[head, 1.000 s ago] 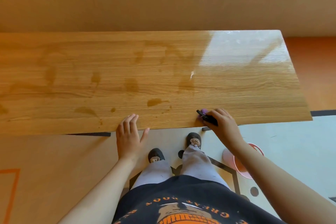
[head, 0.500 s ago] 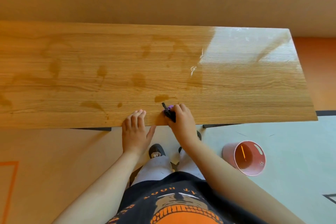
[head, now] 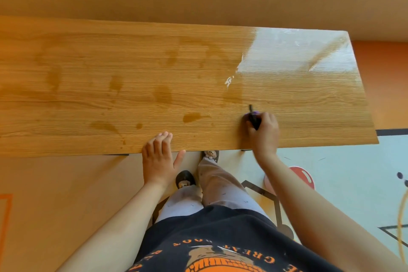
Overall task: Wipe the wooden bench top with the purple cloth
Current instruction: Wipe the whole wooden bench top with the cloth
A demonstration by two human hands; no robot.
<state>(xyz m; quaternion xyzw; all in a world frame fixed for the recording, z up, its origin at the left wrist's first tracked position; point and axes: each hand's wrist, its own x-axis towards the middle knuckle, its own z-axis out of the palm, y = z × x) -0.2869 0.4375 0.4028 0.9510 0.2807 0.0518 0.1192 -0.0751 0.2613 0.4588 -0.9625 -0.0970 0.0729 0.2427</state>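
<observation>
Under the right hand [head: 263, 127] the purple cloth [head: 256, 113] is mostly hidden; only a sliver shows past the curled fingers [head: 268, 117], plus a dark strip I can't ID. It lies on the worktop [head: 132, 73], right of centre, near the front edge. Left hand [head: 157, 157] rests flat on that edge, fingers straight. Worktop's left end is cut off by the frame; bare wood w/ damp patches [head: 192, 117] lies left of the cloth.

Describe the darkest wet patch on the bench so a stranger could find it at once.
Start at the long wooden bench top. Look near its front edge, between the left hand and the right hand gripping the cloth. The patch is the darkest, sharpest-edged stain, an oval with a thin tail pointing right.
</observation>
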